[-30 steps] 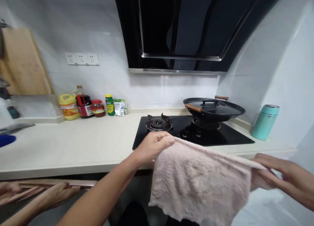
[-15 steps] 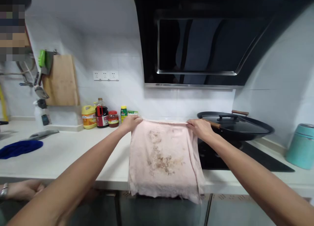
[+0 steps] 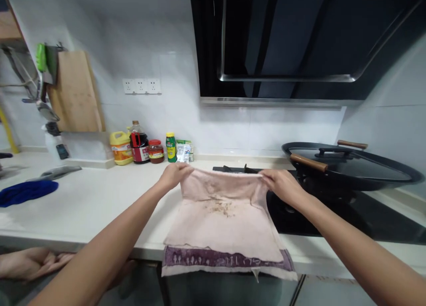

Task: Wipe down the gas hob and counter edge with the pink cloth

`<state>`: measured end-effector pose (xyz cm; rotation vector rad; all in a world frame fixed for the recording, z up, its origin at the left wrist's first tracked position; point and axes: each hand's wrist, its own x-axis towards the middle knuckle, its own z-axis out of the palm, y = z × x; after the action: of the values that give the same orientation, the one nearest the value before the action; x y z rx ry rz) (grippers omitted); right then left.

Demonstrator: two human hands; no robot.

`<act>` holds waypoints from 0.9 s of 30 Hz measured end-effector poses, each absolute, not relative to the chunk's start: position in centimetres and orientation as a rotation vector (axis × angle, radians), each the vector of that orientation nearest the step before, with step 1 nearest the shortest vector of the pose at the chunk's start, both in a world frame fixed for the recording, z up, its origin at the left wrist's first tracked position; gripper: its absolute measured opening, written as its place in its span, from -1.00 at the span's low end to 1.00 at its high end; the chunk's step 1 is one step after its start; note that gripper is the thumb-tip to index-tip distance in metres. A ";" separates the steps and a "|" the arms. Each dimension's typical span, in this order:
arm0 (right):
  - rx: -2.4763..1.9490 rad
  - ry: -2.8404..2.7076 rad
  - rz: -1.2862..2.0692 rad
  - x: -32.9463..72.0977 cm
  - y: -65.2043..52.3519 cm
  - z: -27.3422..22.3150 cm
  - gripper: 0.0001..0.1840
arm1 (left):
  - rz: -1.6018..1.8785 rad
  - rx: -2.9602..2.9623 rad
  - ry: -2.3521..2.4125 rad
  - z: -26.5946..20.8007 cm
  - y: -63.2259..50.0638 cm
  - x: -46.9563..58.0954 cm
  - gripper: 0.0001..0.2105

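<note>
A stained pink towel [image 3: 226, 235] hangs stretched between my two hands over the counter's front edge. Brown smudges mark its middle, and a purple patterned band shows along its lower end. My left hand [image 3: 176, 174] pinches the upper left corner, its fingers closed. At the upper right corner, my right hand [image 3: 278, 182] is closed on the cloth the same way, close to the gas stove [image 3: 282, 208]. The towel covers part of the counter and the stove's left side.
A lidded wok [image 3: 353, 164] sits on the stove at right, under the range hood [image 3: 286, 44]. Against the wall stand a yellow jug [image 3: 121, 148], a dark sauce bottle [image 3: 139, 144], a red-lidded jar [image 3: 155, 151] and a green bottle [image 3: 171, 147]. Another person's hands [image 3: 40, 261] show at lower left.
The towel's top edge has dropped slightly and its lower part has swung outward, uncovering the purple band. The view has tilted down and moved closer. Both hands keep their hold.
</note>
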<state>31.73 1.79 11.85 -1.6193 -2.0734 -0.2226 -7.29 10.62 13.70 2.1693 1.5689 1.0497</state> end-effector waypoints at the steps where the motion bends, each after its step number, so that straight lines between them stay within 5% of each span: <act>1: -1.525 -2.116 -0.172 32.2 0.4 10.7 -0.64 | 0.955 2.125 1.490 13.0 9.8 -8.0 -0.67; 13: -1.341 -2.428 0.219 31.3 -12.5 3.5 -0.72 | 0.389 1.826 1.043 7.2 1.8 -9.0 -0.54; 17: -1.382 -2.314 0.436 32.4 -11.7 4.2 -0.56 | 0.364 1.900 1.167 6.4 -0.3 -10.4 -0.52; 27: -1.926 -1.858 0.124 33.0 -4.6 0.8 -0.52 | 0.413 2.045 2.122 5.3 1.4 -9.0 -0.43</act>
<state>32.99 -4.63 0.78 -1.9255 -1.8576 0.1238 -8.99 1.40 5.28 2.0452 2.1224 0.4133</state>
